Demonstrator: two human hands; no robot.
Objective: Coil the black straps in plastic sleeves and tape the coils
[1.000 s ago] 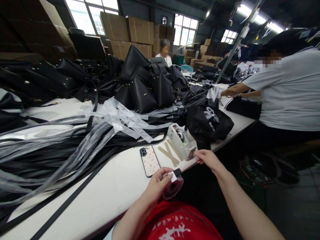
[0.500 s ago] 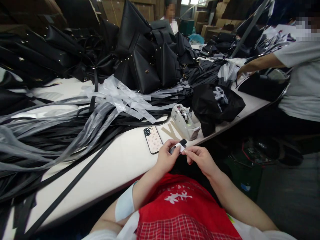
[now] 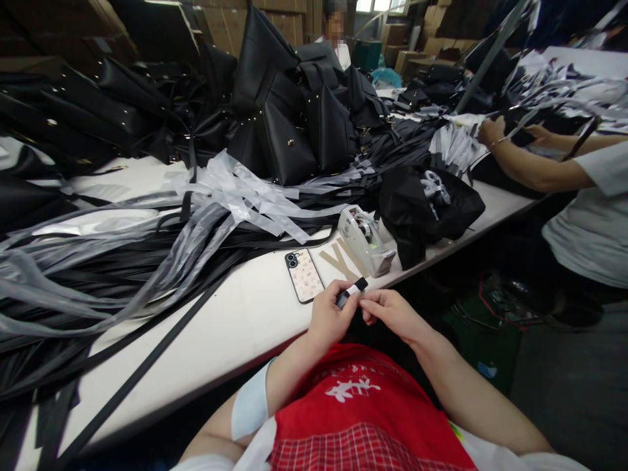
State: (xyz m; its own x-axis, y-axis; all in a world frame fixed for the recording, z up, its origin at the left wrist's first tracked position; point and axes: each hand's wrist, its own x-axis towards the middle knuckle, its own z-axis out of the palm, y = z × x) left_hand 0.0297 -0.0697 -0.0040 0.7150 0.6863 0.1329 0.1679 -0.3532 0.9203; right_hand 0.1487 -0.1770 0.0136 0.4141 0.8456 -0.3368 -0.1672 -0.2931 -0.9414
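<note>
My left hand (image 3: pixel 334 309) is closed on a short black strap piece (image 3: pixel 362 284) with a white band round it, just past the table's front edge. The black end sticks out beyond my fingers. Close beside it, my right hand (image 3: pixel 387 311) has thumb and forefinger pinched together, near the white band. Whatever lies between those fingertips is too small to make out. A phone in a patterned case (image 3: pixel 304 275) lies on the table left of my hands. Just beyond them stands a white tape dispenser (image 3: pixel 366 242).
Long black straps (image 3: pixel 132 288), some in clear plastic, cover the table's left side. Black handbags (image 3: pixel 289 137) are piled behind. A black cloth bag (image 3: pixel 426 219) stands right of the dispenser. At the right, a co-worker's arms (image 3: pixel 540 163) reach over the table.
The loose white flap between my hands now lies flat round the black strap piece, and my right fingertips are slightly off it. The co-worker's hands have come up, both now visible.
</note>
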